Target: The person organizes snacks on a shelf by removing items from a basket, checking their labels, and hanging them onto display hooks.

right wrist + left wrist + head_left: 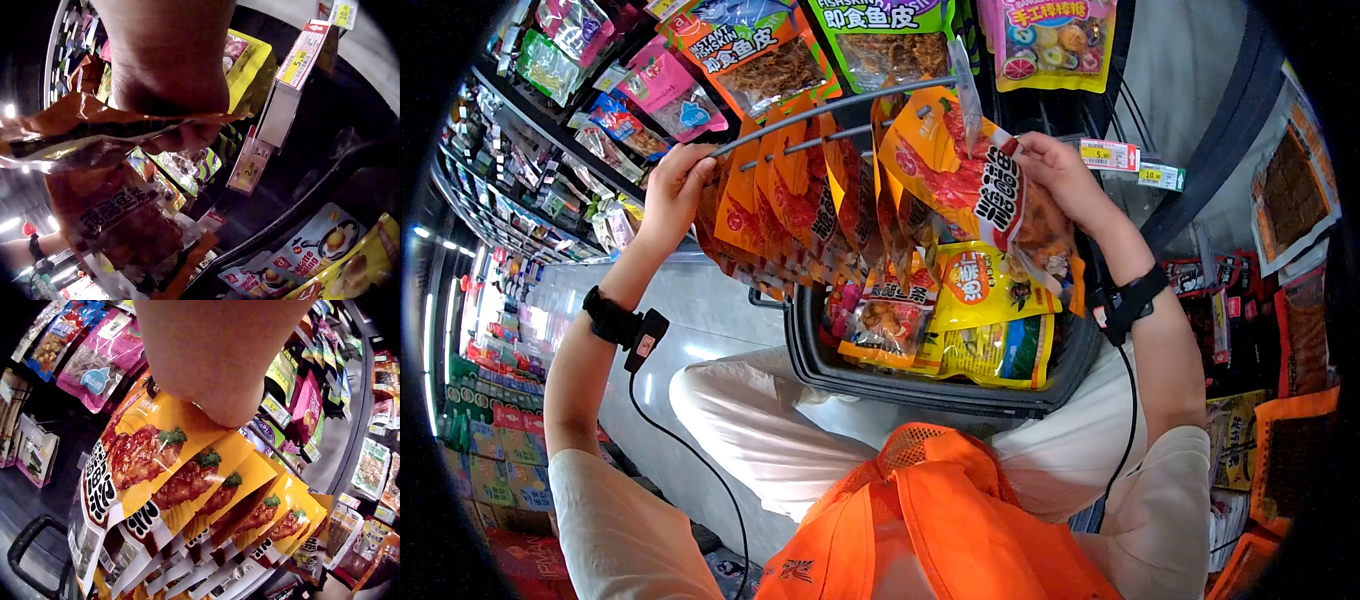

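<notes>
Several orange snack packets (795, 190) with red food pictures hang in a row on a metal display hook (840, 103). My left hand (672, 192) grips at the near end of this row, by the tip of the hook; the left wrist view shows the front packet (140, 453) right under it, its fingers mostly hidden. On the right, my right hand (1065, 180) holds a matching orange packet (935, 150) by its side, tilted, at the far end of the row. Below them a black basket (910, 398) holds another orange packet (888, 315) and yellow bags (975, 285).
Fish-skin snack bags (745, 60) hang behind the hook, with a pink and yellow candy bag (1055, 40) to their right. Price tags (1110, 155) stick out beside my right hand. Packed shelves (510, 110) run along the left. The basket sits at my crossed legs (735, 420).
</notes>
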Motion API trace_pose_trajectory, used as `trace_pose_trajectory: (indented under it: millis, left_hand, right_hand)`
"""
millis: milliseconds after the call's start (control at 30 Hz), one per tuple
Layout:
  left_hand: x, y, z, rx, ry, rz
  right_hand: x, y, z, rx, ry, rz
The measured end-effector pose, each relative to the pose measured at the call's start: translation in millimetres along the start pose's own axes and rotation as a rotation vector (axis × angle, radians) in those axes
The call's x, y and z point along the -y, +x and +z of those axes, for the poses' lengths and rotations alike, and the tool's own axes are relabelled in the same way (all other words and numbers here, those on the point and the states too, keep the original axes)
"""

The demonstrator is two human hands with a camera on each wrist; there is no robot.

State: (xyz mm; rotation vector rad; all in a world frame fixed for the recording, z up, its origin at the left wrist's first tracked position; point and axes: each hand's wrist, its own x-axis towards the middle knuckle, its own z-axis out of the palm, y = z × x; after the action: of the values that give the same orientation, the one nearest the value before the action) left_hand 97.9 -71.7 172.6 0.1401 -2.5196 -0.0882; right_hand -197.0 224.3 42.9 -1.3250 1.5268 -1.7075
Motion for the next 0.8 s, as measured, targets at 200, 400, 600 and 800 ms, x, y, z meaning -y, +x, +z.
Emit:
trace_pose_trajectory:
  millis: [200, 400, 600, 800]
  left_hand:
    - [-4, -2, 1, 0.009, 0.004, -0.039]
    - [2, -4, 4, 0.022, -0.133, -0.167]
    - [3, -4, 6, -0.064, -0.428, -0.291]
    - [-2, -2, 2, -0.165, -0.435, -0.389]
  right_hand:
    - [-3, 2, 15, -0.014, -0.002, -0.068]
    - [-5, 1, 24, -0.107, -0.119, -0.018]
    - [-44, 5, 18, -0.338, -0.234, 0.161]
    - [-31, 6, 36, -0.39, -0.131, 0.124]
